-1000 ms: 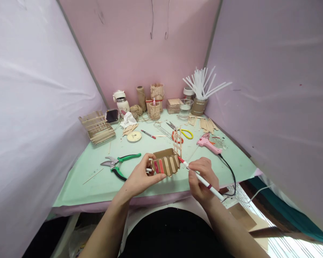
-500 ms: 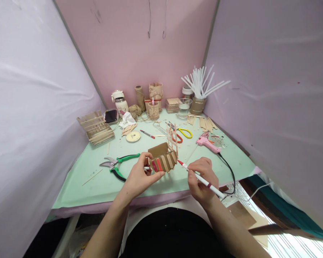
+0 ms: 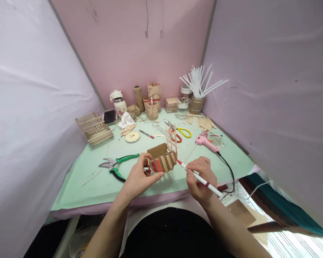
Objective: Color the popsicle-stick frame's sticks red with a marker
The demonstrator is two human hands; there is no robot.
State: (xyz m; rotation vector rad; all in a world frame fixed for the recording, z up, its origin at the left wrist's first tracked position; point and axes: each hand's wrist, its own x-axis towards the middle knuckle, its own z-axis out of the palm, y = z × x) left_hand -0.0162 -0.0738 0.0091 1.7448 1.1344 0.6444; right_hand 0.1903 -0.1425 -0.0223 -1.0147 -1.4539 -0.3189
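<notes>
My left hand [image 3: 142, 177] grips the left end of a small craft-stick and cardboard model [image 3: 164, 162], thumb along its lower front edge. Rounded sticks line the model's front; the two leftmost are coloured, one dark pink and one red, and the others are bare wood. A thin stick frame [image 3: 172, 140] rises from its right end. A white object, perhaps a pen cap, pokes out between the left fingers. In my right hand [image 3: 201, 179] is a white marker [image 3: 207, 184], its red tip close to the model's right edge; contact cannot be made out.
Green-handled pruning shears [image 3: 115, 165] lie left of the model. A pink glue gun [image 3: 207, 142] with a black cord rests to the right. Behind are scissors [image 3: 181, 132], a pen [image 3: 146, 134], a round lid [image 3: 132, 137], a stick tray [image 3: 95, 129] and a cup of water [image 3: 182, 108].
The whole view has shifted slightly. Both hands keep their holds, and the marker tip stays by the model's right edge.
</notes>
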